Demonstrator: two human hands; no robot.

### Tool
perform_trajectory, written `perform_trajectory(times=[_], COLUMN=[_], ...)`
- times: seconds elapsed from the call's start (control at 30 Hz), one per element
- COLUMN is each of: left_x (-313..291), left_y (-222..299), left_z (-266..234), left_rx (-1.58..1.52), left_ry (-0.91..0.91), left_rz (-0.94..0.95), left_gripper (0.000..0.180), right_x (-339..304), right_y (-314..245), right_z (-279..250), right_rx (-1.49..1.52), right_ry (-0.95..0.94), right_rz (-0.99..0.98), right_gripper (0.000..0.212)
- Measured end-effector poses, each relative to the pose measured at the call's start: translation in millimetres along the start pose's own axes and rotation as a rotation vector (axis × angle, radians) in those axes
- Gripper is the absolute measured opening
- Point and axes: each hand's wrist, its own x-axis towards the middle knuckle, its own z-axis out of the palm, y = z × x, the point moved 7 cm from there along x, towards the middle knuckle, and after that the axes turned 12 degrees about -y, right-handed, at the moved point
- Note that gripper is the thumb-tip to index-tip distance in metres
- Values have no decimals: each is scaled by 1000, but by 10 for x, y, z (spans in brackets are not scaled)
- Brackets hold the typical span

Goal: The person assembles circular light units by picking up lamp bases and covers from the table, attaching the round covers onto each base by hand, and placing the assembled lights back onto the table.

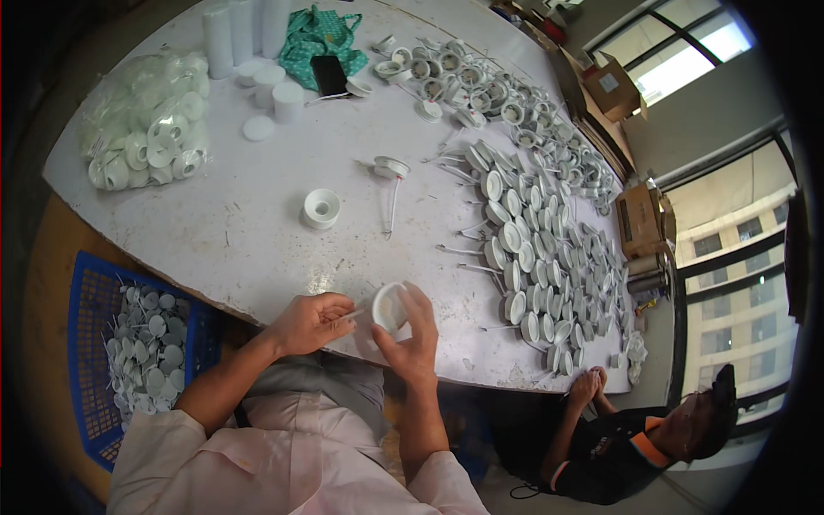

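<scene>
My right hand is wrapped round the rim of a white round downlight housing, held just above the table's near edge and tilted so its pale inner face shows. Beside it my left hand pinches a thin white wire; whether it joins the housing is not plain. Farther in on the white table stands a white ring-shaped cup. Another downlight lies beyond it, its wire trailing toward me.
Rows of downlights cover the right side, with open housings behind. A bag of white rings, white disc stacks, a green cloth and a phone lie at the back. A blue basket stands left; a person sits right.
</scene>
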Motion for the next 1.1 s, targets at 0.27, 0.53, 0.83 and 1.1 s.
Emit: perform_trajectory(times=[0.27,0.53,0.83,1.1], left_x=[110,130,81,75], left_y=[60,-78,-140,-127], left_z=[193,214,204,196], left_rx=[317,250,182,129], left_ry=[8,-15,-33,-21], left_rz=[31,30,39,59], left_gripper=[45,33,32,23], right_x=[-1134,-1988,-1960,-2054], right_y=[1029,1746,1868,1955], right_z=[-1075,-1942,-2102,-2148], right_rx=[5,-299,-463,-543], right_ry=[392,626,748,913], right_rz=[562,929,1004,936], right_gripper=[47,44,54,60])
